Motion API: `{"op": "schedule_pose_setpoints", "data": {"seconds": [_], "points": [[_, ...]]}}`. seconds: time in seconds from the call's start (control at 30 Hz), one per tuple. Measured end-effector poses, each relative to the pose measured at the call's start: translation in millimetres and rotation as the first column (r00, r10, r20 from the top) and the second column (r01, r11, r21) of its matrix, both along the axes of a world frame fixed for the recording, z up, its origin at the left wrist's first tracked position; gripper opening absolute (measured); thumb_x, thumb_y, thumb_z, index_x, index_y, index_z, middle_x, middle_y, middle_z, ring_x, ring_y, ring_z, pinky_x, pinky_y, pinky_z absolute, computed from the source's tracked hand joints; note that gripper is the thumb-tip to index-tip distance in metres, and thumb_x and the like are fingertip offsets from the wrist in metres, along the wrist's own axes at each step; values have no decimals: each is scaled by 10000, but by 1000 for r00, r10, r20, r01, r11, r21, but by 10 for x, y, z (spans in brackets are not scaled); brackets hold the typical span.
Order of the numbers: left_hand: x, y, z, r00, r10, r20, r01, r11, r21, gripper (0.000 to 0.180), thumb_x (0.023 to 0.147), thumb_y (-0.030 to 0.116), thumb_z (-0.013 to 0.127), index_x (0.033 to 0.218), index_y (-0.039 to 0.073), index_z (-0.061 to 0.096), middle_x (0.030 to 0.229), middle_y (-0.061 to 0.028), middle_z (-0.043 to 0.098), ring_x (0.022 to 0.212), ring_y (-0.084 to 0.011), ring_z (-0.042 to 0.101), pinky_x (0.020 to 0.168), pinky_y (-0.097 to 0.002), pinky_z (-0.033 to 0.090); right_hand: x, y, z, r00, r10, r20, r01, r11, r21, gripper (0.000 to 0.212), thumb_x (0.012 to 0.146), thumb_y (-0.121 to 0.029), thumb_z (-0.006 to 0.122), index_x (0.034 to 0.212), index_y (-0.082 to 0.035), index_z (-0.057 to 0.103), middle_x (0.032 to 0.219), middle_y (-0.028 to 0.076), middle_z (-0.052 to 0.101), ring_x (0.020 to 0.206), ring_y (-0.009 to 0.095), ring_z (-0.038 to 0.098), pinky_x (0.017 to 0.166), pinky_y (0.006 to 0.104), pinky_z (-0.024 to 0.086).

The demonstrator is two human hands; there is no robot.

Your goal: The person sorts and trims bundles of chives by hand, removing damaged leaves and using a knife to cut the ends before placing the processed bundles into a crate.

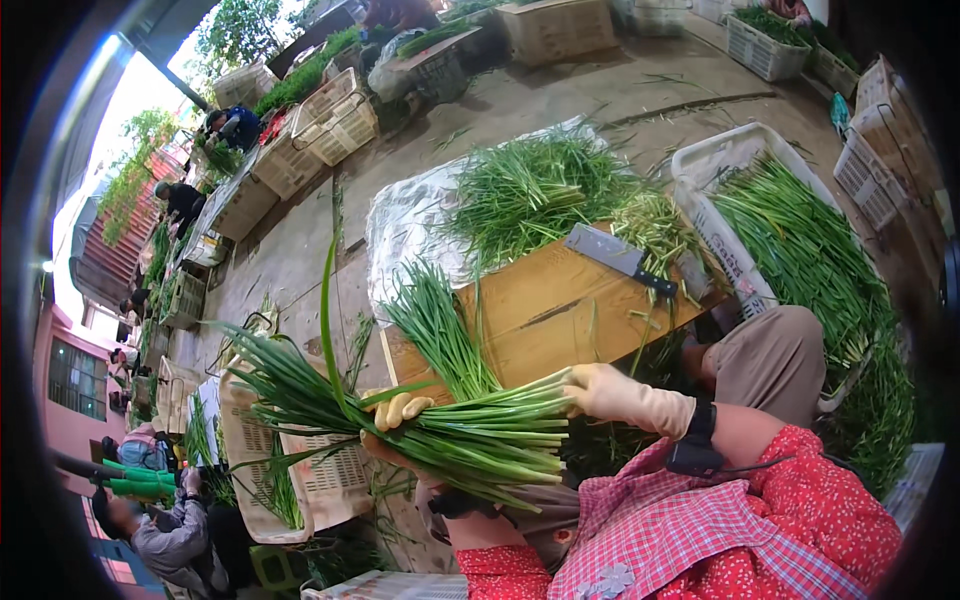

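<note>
One bunch of chive-like greens (500,430) hangs above the lap: left hand (398,410) clamped round its middle, seemingly to keep the stalks together; right hand (615,395) touching the butt ends, whether pinching I can't tell. Beyond, one wooden board (545,325) bears a second bunch (445,340) and one cleaver (605,248), apparently parked aside for room. One white crate (735,262) stands right.

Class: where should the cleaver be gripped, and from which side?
Probably by its black handle, with the right hand coming from the near right: the handle points toward the person's knee, while the broad blade lies on the board, pointing away.
</note>
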State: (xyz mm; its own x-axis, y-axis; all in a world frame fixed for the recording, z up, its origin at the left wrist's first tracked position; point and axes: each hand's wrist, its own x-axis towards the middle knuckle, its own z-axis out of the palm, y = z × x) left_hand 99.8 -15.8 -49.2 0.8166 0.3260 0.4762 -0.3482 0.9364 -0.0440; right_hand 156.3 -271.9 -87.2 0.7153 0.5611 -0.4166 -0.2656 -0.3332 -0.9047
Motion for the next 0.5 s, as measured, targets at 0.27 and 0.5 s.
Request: {"op": "schedule_pose_setpoints", "data": {"seconds": [0.27, 0.5], "points": [[8, 125, 37, 993, 98, 69, -93, 993, -70, 345, 925, 242, 658, 1191, 62, 533, 884, 16, 558, 913, -153, 549, 928, -340, 440, -112, -874, -372, 712, 628, 313, -216, 621, -754, 254, 859, -225, 651, 1081, -118, 713, 985, 103, 717, 956, 281, 689, 795, 398, 551], [-37, -16, 111, 992, 112, -51, -115, 990, -76, 372, 909, 218, 666, 1209, 61, 513, 858, 22, 529, 894, -159, 526, 925, -360, 426, -286, -337, 834, 878, 274, 392, -354, 923, 148, 452, 937, -417, 608, 1201, -51, 641, 1098, 171, 686, 1024, 294, 665, 901, 351, 510]]}}
